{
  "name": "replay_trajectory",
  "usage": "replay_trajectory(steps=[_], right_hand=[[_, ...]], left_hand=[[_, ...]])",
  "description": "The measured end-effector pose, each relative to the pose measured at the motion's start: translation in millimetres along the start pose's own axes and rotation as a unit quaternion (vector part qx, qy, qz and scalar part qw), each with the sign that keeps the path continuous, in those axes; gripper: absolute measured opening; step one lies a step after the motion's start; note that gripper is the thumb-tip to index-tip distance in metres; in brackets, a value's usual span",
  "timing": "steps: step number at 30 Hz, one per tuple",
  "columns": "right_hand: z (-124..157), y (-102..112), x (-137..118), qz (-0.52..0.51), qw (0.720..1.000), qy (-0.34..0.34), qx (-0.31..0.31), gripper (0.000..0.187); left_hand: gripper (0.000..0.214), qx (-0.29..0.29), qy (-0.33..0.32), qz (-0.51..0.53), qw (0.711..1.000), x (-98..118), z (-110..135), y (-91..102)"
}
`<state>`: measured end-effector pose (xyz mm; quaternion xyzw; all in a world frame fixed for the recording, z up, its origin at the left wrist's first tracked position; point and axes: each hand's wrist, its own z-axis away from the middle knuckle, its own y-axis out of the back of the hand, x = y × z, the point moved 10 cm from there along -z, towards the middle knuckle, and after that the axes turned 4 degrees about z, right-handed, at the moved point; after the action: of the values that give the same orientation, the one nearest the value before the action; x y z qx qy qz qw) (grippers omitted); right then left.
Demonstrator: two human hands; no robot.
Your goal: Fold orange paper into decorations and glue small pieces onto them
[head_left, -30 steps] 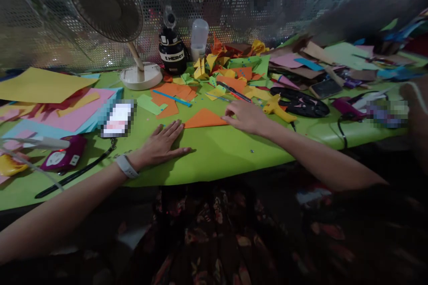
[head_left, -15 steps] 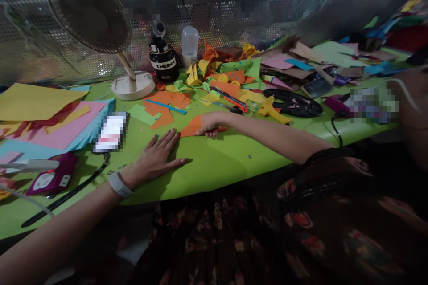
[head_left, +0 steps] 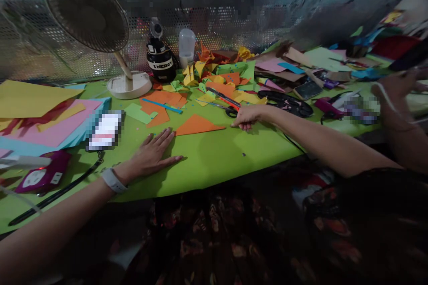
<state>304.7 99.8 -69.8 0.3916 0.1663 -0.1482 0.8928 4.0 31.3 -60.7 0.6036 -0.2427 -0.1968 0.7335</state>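
Note:
A folded orange paper triangle [head_left: 199, 125] lies on the green table covering [head_left: 207, 164]. My left hand [head_left: 155, 153] is spread flat on the covering, its fingertips at the triangle's left corner. Just past the right corner, my right hand [head_left: 247, 117] rests with curled fingers and nothing visible in them. Close behind that hand lie scissors with a black handle [head_left: 231, 111] and a red and black cutter [head_left: 223, 96], partly hidden by the hand.
Behind are orange scraps [head_left: 167, 98], a fan [head_left: 129, 84], a black bottle [head_left: 161, 64] and a clear cup [head_left: 186, 46]. A phone [head_left: 105, 130] and paper sheets [head_left: 36, 98] lie left. A black ring-shaped object [head_left: 284, 102] sits right, near another person's arm [head_left: 397, 98].
My right hand has slid right along the orange triangle and off its right corner, uncovering the triangle. My left hand stays flat at the left corner. The view has shifted slightly.

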Motion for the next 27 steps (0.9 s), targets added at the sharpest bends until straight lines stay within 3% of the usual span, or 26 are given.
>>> replay_trajectory(steps=[3,5,8,12,14,16,19,21,27], right_hand=[[0.4,5.2,-26.7,-0.014,0.999,0.031,0.028,0.043],[-4.6,-5.9,-58.6,-0.015,0.996,0.084,0.009,0.044],[-20.5,-31.7,-87.4,0.006,0.995,0.097,-0.035,0.047],[-40.3,-52.8,-92.4,0.010,0.995,0.075,-0.072,0.048],[-44.2,-53.0,-90.1,0.003,0.995,0.070,-0.065,0.046],[-44.7,-51.9,-87.6,0.002,0.996,0.066,-0.058,0.044],[-43.5,-52.4,-86.5,0.010,0.996,0.063,-0.057,0.046],[-43.1,-53.2,-87.0,0.017,0.996,0.063,-0.059,0.049],[-42.0,-52.2,-86.4,0.029,0.996,0.054,-0.062,0.046]], left_hand=[[0.098,-0.001,0.000,0.000,1.000,1.2,-0.8,2.0],[0.097,0.000,0.003,-0.001,1.000,0.4,-1.6,3.3],[0.091,0.005,-0.005,-0.004,1.000,-1.5,-3.5,8.0],[0.078,0.032,-0.021,-0.008,0.999,-1.9,-11.9,29.5],[0.071,0.092,0.027,-0.006,0.995,-7.5,-21.0,53.4],[0.058,0.113,0.068,0.032,0.991,-7.7,-35.4,67.3],[0.049,0.004,0.106,0.173,0.979,1.1,-66.6,47.6],[0.050,-0.076,0.105,0.284,0.950,11.6,-84.2,26.0],[0.045,-0.145,0.112,0.379,0.907,5.8,-105.8,-1.9]])
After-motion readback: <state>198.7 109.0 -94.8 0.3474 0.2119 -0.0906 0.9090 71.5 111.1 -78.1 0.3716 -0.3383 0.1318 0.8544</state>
